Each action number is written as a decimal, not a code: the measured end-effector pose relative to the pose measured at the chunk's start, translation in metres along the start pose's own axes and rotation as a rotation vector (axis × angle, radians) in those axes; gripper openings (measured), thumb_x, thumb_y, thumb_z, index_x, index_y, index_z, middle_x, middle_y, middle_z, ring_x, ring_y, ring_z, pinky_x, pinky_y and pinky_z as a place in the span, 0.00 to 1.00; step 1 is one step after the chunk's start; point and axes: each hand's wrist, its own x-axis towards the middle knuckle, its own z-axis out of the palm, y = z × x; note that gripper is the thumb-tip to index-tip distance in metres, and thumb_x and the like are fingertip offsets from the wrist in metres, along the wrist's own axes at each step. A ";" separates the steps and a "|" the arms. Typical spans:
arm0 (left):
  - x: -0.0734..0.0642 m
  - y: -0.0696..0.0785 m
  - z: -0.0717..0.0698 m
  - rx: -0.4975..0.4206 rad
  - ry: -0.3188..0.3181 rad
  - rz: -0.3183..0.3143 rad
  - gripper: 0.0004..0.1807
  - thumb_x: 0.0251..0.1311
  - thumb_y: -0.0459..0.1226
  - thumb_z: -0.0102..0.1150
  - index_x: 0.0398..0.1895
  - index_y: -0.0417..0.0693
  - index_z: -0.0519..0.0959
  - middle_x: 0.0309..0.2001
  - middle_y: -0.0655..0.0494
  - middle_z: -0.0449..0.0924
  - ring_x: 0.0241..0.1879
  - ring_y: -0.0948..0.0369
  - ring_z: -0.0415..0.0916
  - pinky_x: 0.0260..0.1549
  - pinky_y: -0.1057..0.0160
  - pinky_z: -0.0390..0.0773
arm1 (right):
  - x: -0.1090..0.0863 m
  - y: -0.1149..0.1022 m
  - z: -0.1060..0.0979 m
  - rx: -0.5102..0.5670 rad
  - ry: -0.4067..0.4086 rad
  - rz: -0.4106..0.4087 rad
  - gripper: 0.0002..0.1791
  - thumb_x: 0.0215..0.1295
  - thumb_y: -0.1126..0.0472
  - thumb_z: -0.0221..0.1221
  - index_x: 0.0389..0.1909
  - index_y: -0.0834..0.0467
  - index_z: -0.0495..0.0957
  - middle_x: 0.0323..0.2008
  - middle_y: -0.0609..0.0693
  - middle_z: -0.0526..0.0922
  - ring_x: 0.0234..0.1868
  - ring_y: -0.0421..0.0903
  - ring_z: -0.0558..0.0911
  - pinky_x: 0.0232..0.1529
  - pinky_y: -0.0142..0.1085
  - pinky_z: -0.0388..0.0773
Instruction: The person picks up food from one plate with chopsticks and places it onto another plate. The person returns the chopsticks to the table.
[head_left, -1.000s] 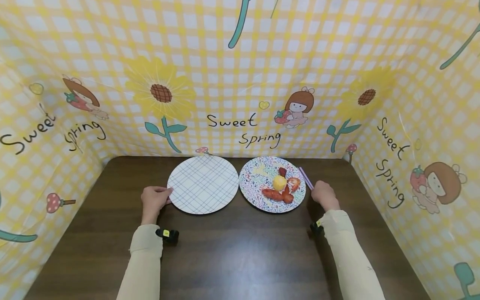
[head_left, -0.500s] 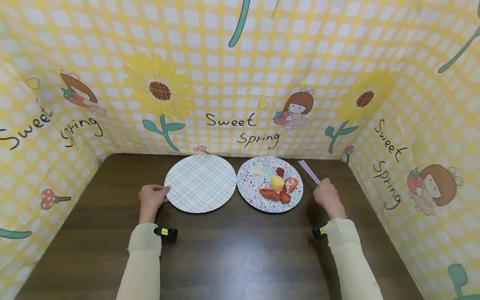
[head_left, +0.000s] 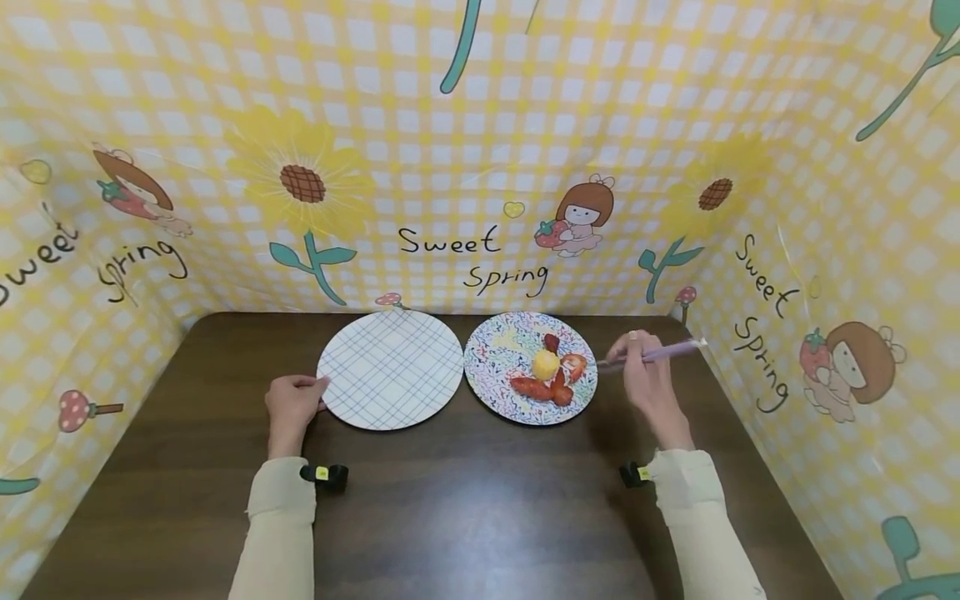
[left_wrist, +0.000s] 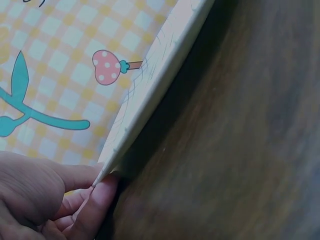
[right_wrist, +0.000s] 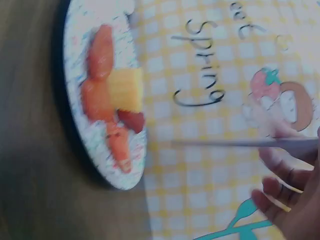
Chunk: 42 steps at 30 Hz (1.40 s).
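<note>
My left hand [head_left: 291, 404] pinches the left rim of a white plate with a blue grid [head_left: 390, 371]. In the left wrist view, the thumb lies over the edge of that plate [left_wrist: 150, 95] and fingers go under it. At the right, my right hand [head_left: 647, 379] holds lilac chopsticks [head_left: 671, 350] crosswise, thin ends towards a multicoloured speckled plate [head_left: 498, 383]. That plate bears a yellow chunk [head_left: 546, 365] with several red-orange food pieces [head_left: 531, 387] around it. Blurred chopsticks [right_wrist: 220, 143] lie between thumb and fingers in the right wrist view, apart from the food.
The two plates stand side by side at the back of a dark brown wooden table [head_left: 465, 517]. A yellow checked cloth [head_left: 450, 167] with flowers and "Sweet Spring" lettering walls in the back and both sides. Each wrist wears a black camera [head_left: 330, 477].
My right hand has lifted the chopsticks beside the speckled plate and turned them from pointing away to lying crosswise, thin ends leftward. My left hand keeps its pinch on the grid plate.
</note>
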 end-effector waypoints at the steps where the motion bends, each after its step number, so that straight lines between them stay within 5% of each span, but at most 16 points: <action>1: 0.000 -0.001 0.000 0.009 0.006 0.003 0.23 0.70 0.43 0.61 0.53 0.28 0.81 0.49 0.32 0.83 0.21 0.72 0.78 0.23 0.74 0.76 | -0.001 -0.004 -0.001 0.009 -0.021 0.001 0.31 0.83 0.56 0.36 0.32 0.65 0.86 0.35 0.60 0.85 0.40 0.56 0.78 0.46 0.44 0.68; 5: -0.001 -0.002 0.002 0.032 0.024 0.014 0.22 0.70 0.43 0.61 0.51 0.29 0.82 0.45 0.34 0.85 0.20 0.70 0.78 0.23 0.72 0.75 | -0.006 -0.016 -0.003 -0.007 -0.111 0.019 0.34 0.84 0.50 0.33 0.42 0.65 0.87 0.33 0.60 0.85 0.35 0.54 0.79 0.40 0.43 0.72; 8: -0.002 -0.002 0.004 0.032 0.042 0.016 0.22 0.69 0.43 0.61 0.51 0.29 0.82 0.43 0.34 0.86 0.21 0.69 0.78 0.24 0.70 0.74 | -0.008 -0.021 -0.002 0.014 -0.165 -0.030 0.31 0.83 0.53 0.40 0.35 0.64 0.89 0.22 0.55 0.83 0.24 0.47 0.78 0.27 0.36 0.73; 11: -0.003 0.000 0.005 0.038 0.057 0.012 0.22 0.69 0.43 0.62 0.50 0.29 0.82 0.41 0.36 0.87 0.21 0.68 0.77 0.25 0.69 0.73 | -0.011 -0.023 0.000 0.061 -0.242 -0.109 0.23 0.81 0.58 0.48 0.32 0.61 0.88 0.22 0.49 0.84 0.23 0.42 0.77 0.24 0.32 0.71; 16: -0.003 0.001 0.004 0.039 0.064 0.007 0.22 0.70 0.43 0.61 0.50 0.29 0.82 0.39 0.37 0.88 0.20 0.68 0.77 0.26 0.69 0.72 | -0.014 -0.023 0.005 0.095 -0.371 -0.221 0.20 0.78 0.62 0.52 0.25 0.51 0.84 0.29 0.48 0.87 0.29 0.44 0.80 0.30 0.32 0.74; 24: -0.002 -0.001 0.006 0.054 0.082 0.038 0.22 0.69 0.43 0.61 0.49 0.28 0.83 0.42 0.34 0.87 0.30 0.56 0.82 0.26 0.67 0.73 | -0.015 -0.017 0.021 0.061 -0.487 -0.223 0.18 0.80 0.61 0.51 0.36 0.57 0.89 0.32 0.49 0.88 0.31 0.45 0.79 0.35 0.33 0.74; 34: -0.004 0.000 0.008 0.058 0.086 0.040 0.21 0.70 0.42 0.60 0.49 0.28 0.82 0.43 0.33 0.86 0.38 0.46 0.83 0.28 0.64 0.73 | -0.009 -0.018 0.037 -0.101 -0.574 -0.232 0.21 0.80 0.58 0.47 0.30 0.57 0.83 0.21 0.42 0.66 0.23 0.39 0.63 0.27 0.33 0.63; 36: -0.005 0.000 0.007 0.054 0.083 0.038 0.21 0.70 0.42 0.60 0.49 0.28 0.82 0.43 0.33 0.86 0.38 0.46 0.83 0.29 0.64 0.73 | -0.009 -0.016 0.039 -0.114 -0.582 -0.301 0.19 0.79 0.61 0.50 0.24 0.56 0.77 0.19 0.40 0.63 0.22 0.36 0.60 0.25 0.30 0.60; 42: -0.004 0.000 0.006 0.061 0.091 0.048 0.21 0.69 0.42 0.61 0.49 0.29 0.82 0.44 0.33 0.86 0.40 0.46 0.83 0.31 0.62 0.73 | -0.009 -0.005 0.042 -0.455 -0.447 -0.894 0.06 0.64 0.74 0.59 0.34 0.62 0.74 0.21 0.44 0.61 0.24 0.38 0.57 0.26 0.29 0.57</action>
